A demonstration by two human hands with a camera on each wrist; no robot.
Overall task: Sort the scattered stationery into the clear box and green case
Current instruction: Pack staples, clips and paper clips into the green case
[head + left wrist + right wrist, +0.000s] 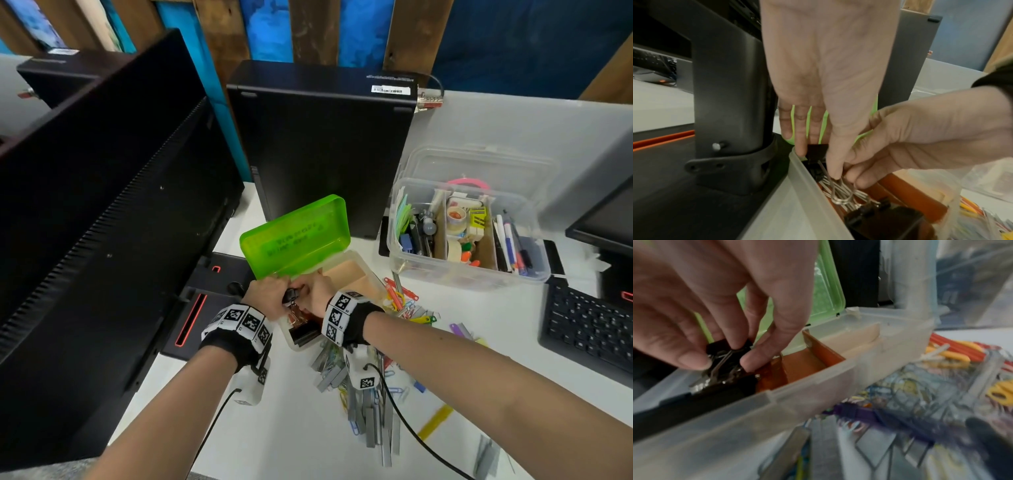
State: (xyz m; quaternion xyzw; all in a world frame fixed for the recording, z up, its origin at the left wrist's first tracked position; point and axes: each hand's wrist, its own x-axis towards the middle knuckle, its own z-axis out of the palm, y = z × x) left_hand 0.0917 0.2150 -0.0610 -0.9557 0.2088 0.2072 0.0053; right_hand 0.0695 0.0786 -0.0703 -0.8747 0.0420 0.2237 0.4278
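Observation:
The green case (294,233) stands open on the white table, its green lid tilted up behind a translucent base (818,394) with brown dividers. Both hands meet over the base's left end. My left hand (265,294) reaches down from above and grips a black binder clip (817,151) between fingers and thumb. My right hand (317,293) comes in from the right and pinches the same clip's wire handles (840,191). In the right wrist view its fingertips (748,363) close round the binder clip (729,347). More black binder clips (879,216) lie in that compartment. The clear box (527,205) sits at the right, open and full.
Grey staple strips (366,411) and coloured paper clips (404,301) lie scattered in front of and right of the case. A large monitor (102,205) and its stand base (212,274) crowd the left. A black computer tower (322,147) stands behind; a keyboard (589,332) lies far right.

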